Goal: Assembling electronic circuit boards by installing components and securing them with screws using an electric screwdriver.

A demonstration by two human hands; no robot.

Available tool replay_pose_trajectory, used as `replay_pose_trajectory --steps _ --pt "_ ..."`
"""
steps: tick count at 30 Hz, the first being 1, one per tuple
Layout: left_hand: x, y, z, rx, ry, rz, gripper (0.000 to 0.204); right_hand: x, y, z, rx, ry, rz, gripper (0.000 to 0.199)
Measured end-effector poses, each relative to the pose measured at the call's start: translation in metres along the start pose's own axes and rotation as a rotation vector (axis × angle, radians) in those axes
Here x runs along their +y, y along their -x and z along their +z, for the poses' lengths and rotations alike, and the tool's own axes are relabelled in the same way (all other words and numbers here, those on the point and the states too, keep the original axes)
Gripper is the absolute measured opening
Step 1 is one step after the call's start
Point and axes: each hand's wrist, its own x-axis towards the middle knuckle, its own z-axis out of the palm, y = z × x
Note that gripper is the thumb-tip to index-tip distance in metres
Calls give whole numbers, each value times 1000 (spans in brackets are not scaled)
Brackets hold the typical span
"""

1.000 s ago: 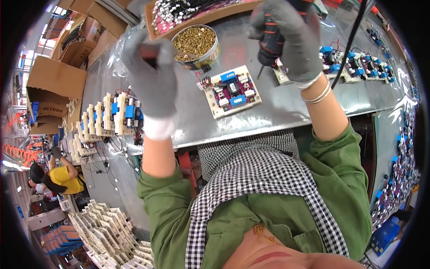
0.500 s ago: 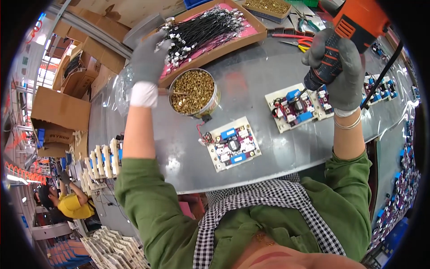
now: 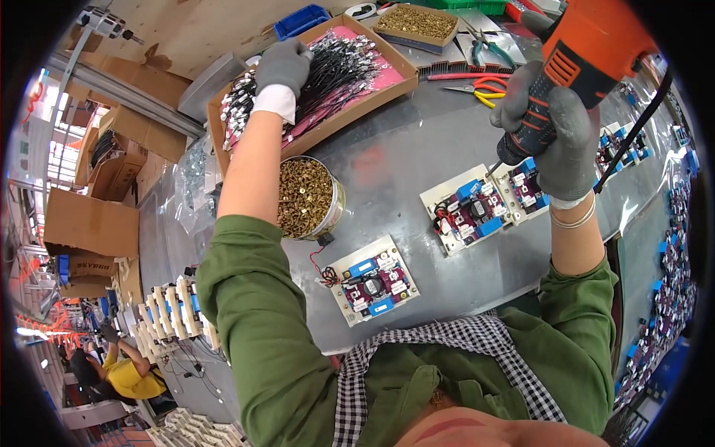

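Observation:
In my gloved right hand is an orange and black electric drill, gripped round its dark front part. Its bit points down at the near-left corner region of paired circuit boards on pale base plates. My gloved left hand is over a shallow cardboard box, among black cables with white connectors. Its fingers are curled in; whatever they hold is hidden. Below that arm stands a round tub of brass-coloured screws. A single circuit board with red and black wires lies nearer me.
Pliers with red and yellow handles and a tray of screws lie at the back. A black cord hangs beside my right hand. More boards are at the right. A person in yellow works far left.
My left hand has moved from beside the screw tub, up and right onto the cables. The drill's bit has shifted slightly left over the paired boards. The whole view has shifted.

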Motion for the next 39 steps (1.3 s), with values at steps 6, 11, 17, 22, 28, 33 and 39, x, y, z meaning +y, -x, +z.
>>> replay_pose_trajectory --steps 6,11,17,22,28,33,39 --pt "-7 20 42 -260 -36 54 31 0 6 9 -24 -61 7 15" --pt "-9 26 40 -90 130 -126 20 -23 16 14 17 -133 138 21" --pt "-57 -19 -18 83 624 -309 25 -37 18 15 23 -114 228 25" --pt "-35 -10 -78 356 1148 -227 23 -42 21 11 13 -77 301 26" --pt "-71 15 -97 332 1592 -102 20 -50 23 18 -3 -142 238 33" --pt "-61 39 -93 70 968 -274 21 -51 30 17 -86 -108 226 43" --pt "-48 54 -106 319 1448 -241 18 -58 48 32 -39 -122 218 41"
